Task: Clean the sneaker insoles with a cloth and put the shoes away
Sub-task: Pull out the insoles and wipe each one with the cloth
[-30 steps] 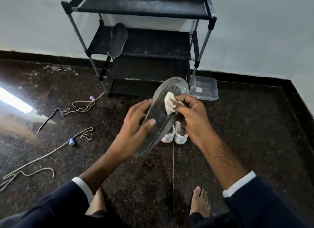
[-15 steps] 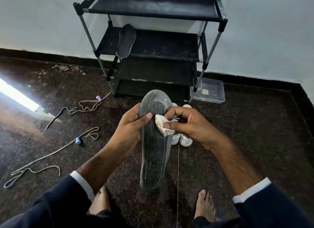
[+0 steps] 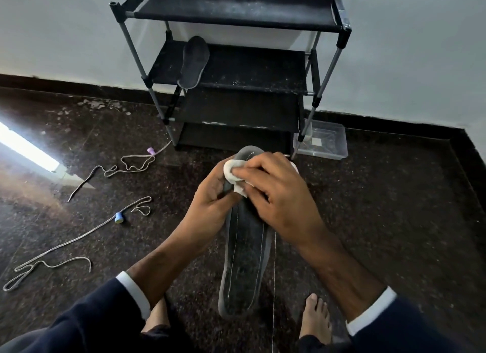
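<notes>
I hold a long dark grey insole (image 3: pixel 246 263) lengthwise in front of me, its heel end toward my body. My left hand (image 3: pixel 210 208) grips its left edge near the toe end. My right hand (image 3: pixel 276 197) presses a small white cloth (image 3: pixel 234 175) onto the toe end. A second dark insole (image 3: pixel 193 62) leans on the middle shelf of the black shoe rack (image 3: pixel 236 63). The white sneakers on the floor are almost wholly hidden behind my hands; only a white sliver (image 3: pixel 295 166) shows.
Two loose shoelaces (image 3: pixel 126 166) (image 3: pixel 65 250) lie on the dark floor at the left. A clear plastic box (image 3: pixel 323 142) sits beside the rack's right leg. My bare feet (image 3: pixel 314 318) rest at the bottom. A grey wall stands behind the rack.
The insole has swung from tilted to pointing lengthwise away from me and dropped lower. My right hand has carried the cloth up to the toe end, covering the sneakers.
</notes>
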Demonstrator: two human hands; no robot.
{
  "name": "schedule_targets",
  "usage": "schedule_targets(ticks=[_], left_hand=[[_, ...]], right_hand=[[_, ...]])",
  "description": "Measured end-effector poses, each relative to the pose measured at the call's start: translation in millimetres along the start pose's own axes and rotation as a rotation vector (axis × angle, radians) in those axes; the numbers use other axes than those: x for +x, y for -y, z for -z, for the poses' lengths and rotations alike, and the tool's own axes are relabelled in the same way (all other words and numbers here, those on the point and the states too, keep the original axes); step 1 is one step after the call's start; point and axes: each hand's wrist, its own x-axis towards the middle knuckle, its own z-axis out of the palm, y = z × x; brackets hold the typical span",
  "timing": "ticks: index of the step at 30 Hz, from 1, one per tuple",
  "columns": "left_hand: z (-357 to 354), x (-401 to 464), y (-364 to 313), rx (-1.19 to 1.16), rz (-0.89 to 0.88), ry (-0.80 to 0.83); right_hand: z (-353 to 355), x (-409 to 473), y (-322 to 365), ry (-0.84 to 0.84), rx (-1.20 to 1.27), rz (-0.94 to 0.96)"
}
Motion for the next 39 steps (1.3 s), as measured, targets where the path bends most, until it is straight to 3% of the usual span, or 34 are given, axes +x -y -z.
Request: schedule_targets(ticks=[2,7,12,17,23,27,33,37,39], left_hand=[[0,0,0,0.020,-0.002,0.010],[-2,-2,0,0.068,0.016,0.021],[1,-2,0,-0.011,0.021,0.035],[1,-2,-2,-0.060,0.047,0.039],[4,-2,-2,-0.070,0.047,0.038],[3,-2,-1,-0.051,0.046,0.032],[4,-3,2,-0.050,0.042,0.041],[2,-2,2,-0.048,0.041,0.049],[2,-2,3,-0.055,0.039,0.045]], right_hand=[[3,1,-4,0.012,-0.082,0.052],[11,4,-22,-0.154,-0.062,-0.100],[1,3,1,0.079,-0.104,0.127],[12,5,-24,-0.117,-0.151,-0.054],[3,4,-4,0.079,-0.144,0.121],[11,5,-26,-0.120,-0.125,-0.056],[4,5,-5,0.046,-0.143,0.098],[12,6,-27,-0.141,-0.127,-0.071],[11,3,-22,-0.114,-0.116,-0.062]])
